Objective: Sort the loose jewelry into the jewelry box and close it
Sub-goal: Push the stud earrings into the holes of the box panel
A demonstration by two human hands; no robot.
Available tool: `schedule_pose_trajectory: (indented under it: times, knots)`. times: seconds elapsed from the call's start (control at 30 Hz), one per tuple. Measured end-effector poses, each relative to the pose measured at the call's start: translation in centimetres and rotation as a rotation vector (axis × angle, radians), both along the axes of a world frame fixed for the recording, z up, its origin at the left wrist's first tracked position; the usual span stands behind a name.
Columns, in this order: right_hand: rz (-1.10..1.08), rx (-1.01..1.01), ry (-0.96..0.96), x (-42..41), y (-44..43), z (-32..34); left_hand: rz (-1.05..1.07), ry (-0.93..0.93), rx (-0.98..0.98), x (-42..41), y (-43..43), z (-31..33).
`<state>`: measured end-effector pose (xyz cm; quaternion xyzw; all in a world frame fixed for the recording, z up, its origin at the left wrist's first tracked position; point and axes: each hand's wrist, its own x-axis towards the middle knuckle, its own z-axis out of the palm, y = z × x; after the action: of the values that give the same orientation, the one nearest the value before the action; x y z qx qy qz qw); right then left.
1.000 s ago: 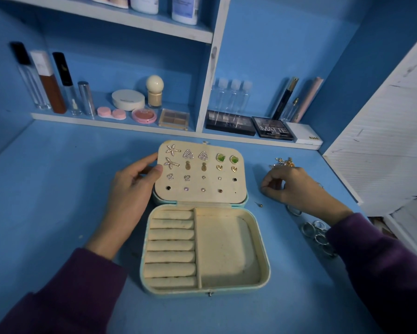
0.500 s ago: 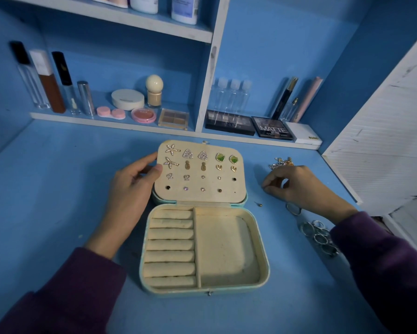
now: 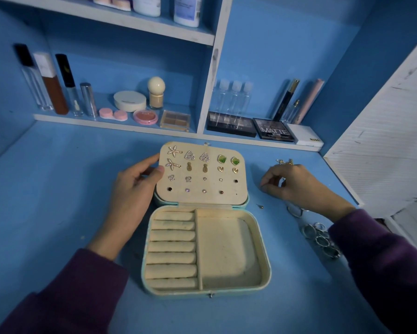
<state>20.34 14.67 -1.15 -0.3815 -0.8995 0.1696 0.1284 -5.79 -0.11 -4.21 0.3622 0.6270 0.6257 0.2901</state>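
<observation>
Jewelry box (image 3: 226, 249) lies open on the blue surface (image 3: 58, 189), its lid (image 3: 178, 197) tipped back and set with rows of earrings (image 3: 204, 157). Left of the box, the left hand (image 3: 132, 189) holds the lid's edge in a narrow grip of thumb and fingers. Right of the box, the right hand (image 3: 296, 186) curls its fingers down to the surface; whether its grip holds anything cannot be told. Silver rings (image 3: 320, 239) cluster right of the box, and a small stud (image 3: 260, 206) lies just beside its hinge corner.
</observation>
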Motion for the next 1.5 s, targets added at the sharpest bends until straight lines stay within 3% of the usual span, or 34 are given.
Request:
schedule_pose_trajectory:
  times: [0.2, 0.4, 0.57, 0.63, 0.73, 0.8, 0.87, 0.93, 1.03, 1.5]
  knots:
    - [-0.022, -0.068, 0.374, -4.3, -1.6, 2.7, 0.014, -0.004, 0.021, 0.0, 0.0, 0.0]
    - [0.102, -0.195, 0.353, -7.4, -2.6, 3.9, 0.003, 0.076, 0.034, 0.1, -0.4, 0.1]
    - [0.132, -0.197, 0.385, -7.2, -3.1, 4.3, 0.232, 0.593, 0.002, 0.7, -1.5, 1.0]
    - [0.139, -0.169, 0.365, -6.9, -3.1, 4.3, 0.189, 0.428, 0.091, 2.7, -2.8, 2.4]
    - [0.155, -0.142, 0.350, -6.7, -3.3, 4.6, -0.118, -0.345, 0.077, 7.1, -4.8, 4.7]
    - [0.166, -0.123, 0.339, -6.6, -3.5, 4.7, -0.294, -0.809, -0.032, 9.0, -5.1, 4.9]
    - [0.179, -0.109, 0.333, -6.4, -3.7, 4.9, -0.351, -1.120, -0.115, 9.6, -4.9, 4.5]
    - [0.192, -0.102, 0.331, -6.2, -4.0, 5.1, -0.319, -1.316, -0.137, 9.5, -4.5, 4.4]
    - [0.205, -0.074, 0.329, -5.8, -4.3, 5.5, -0.260, -1.412, -0.134, 9.2, -3.9, 4.1]
    - [0.217, -0.049, 0.334, -4.0, -6.8, 6.9, -0.241, -1.532, -0.099, 8.8, -3.3, 3.7]
